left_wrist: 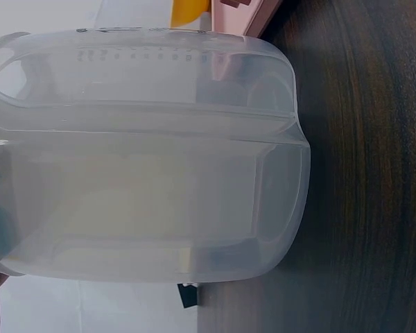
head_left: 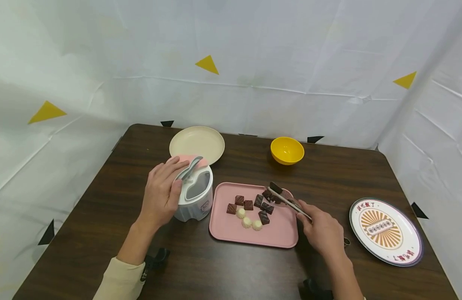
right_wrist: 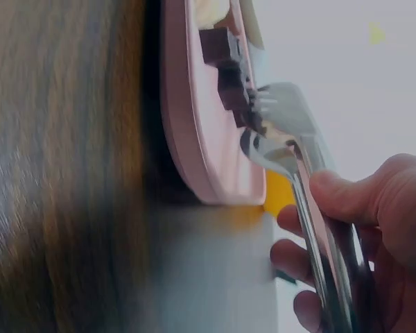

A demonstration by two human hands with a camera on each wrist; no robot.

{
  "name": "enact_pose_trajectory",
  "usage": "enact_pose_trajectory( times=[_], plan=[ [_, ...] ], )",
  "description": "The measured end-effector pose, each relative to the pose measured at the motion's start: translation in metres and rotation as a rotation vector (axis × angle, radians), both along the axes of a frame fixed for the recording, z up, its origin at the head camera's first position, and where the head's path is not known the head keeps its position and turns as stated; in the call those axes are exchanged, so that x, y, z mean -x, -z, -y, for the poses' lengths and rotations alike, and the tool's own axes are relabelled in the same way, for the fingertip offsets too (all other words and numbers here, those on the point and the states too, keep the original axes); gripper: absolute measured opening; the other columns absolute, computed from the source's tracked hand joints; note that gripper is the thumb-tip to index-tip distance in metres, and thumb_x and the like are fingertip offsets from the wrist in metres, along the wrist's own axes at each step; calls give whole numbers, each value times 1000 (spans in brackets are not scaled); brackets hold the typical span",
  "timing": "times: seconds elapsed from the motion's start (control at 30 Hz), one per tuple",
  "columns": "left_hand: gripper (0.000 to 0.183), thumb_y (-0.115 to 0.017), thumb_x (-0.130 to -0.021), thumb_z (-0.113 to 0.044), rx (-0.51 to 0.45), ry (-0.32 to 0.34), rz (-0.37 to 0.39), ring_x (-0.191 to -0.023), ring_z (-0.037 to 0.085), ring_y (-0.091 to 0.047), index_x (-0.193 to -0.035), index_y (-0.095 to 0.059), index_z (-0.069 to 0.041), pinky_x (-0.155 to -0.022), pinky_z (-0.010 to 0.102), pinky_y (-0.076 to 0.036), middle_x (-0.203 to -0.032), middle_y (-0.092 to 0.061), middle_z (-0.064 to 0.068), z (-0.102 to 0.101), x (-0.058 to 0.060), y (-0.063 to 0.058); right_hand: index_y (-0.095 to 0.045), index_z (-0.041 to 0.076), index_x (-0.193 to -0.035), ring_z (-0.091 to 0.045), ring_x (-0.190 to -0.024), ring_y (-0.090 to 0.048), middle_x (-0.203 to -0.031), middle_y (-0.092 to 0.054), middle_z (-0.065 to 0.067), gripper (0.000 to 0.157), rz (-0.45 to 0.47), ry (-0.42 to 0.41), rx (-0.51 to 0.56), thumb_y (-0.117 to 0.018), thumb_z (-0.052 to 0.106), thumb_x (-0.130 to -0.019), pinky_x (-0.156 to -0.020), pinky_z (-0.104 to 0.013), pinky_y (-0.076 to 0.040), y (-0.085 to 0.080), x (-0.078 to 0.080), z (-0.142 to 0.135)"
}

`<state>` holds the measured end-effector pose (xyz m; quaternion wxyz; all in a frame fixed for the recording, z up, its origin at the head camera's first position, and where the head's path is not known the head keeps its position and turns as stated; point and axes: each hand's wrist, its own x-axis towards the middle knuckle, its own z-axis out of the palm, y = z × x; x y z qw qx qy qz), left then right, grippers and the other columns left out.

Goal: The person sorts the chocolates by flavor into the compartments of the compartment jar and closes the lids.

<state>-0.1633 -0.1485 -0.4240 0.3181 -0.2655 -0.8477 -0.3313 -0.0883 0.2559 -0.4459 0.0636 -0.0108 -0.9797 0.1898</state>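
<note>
My left hand (head_left: 163, 189) grips the top of a translucent plastic container (left_wrist: 139, 180) with a white lid, a pink flap and a grey handle (head_left: 189, 168). Its thumb lies beside the handle and its fingers stretch over the flap. In my right hand (head_left: 322, 227) I hold metal tongs (right_wrist: 312, 215) with fork-like ends. The tong tips reach in at the dark chocolates (head_left: 275, 188) at the far right corner of a pink tray (head_left: 231, 235). Brown chocolates (head_left: 239, 200), other dark pieces (head_left: 263, 217) and cream-coloured ones (head_left: 246, 222) lie mid-tray. I cannot tell whether the tongs pinch a piece.
Behind the container lies a cream plate (head_left: 197, 141). A yellow bowl (head_left: 287, 151) stands at the back, beyond the tray. To the right is a white patterned plate (head_left: 386, 231). White sheeting (head_left: 253, 112) rises along the far edge of the dark wooden table (head_left: 231, 271).
</note>
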Motion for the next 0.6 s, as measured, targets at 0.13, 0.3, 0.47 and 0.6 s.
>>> enact_pose_trajectory(
  times=[0.13, 0.3, 0.47, 0.6],
  plan=[
    [49, -34, -99, -31, 1, 2, 4, -132, 29, -48, -125, -67, -6, -106, 60, -25, -130, -63, 8, 0, 0, -1, -65, 16, -131, -43, -81, -66, -119, -68, -14, 41, -59, 4, -44, -68, 21, -90, -57, -55, -46, 1, -1, 7],
    [49, -33, -99, -31, 3, 5, 7, -132, 28, -48, -125, -67, -6, -107, 59, -25, -130, -63, 8, 0, -1, -2, -67, 17, -128, -35, -67, -62, -111, -71, -14, 39, -77, 25, -53, -69, 17, -89, -51, -47, -42, 1, -1, 13],
    [49, -33, -99, -31, 1, 7, 6, -132, 29, -48, -125, -67, -6, -107, 59, -25, -130, -63, 8, 0, -1, -2, -71, 20, -124, -34, -62, -60, -98, -73, -14, 37, -118, 43, -48, -71, 16, -87, -48, -47, -41, 2, -1, 15],
    [48, -35, -99, -31, -3, 7, 2, -132, 29, -47, -124, -67, -6, -105, 61, -26, -130, -63, 8, 0, 0, -2, -72, 20, -121, -32, -57, -58, -92, -74, -14, 36, -158, 43, -45, -72, 14, -86, -46, -44, -39, 4, -1, 15]
  ],
)
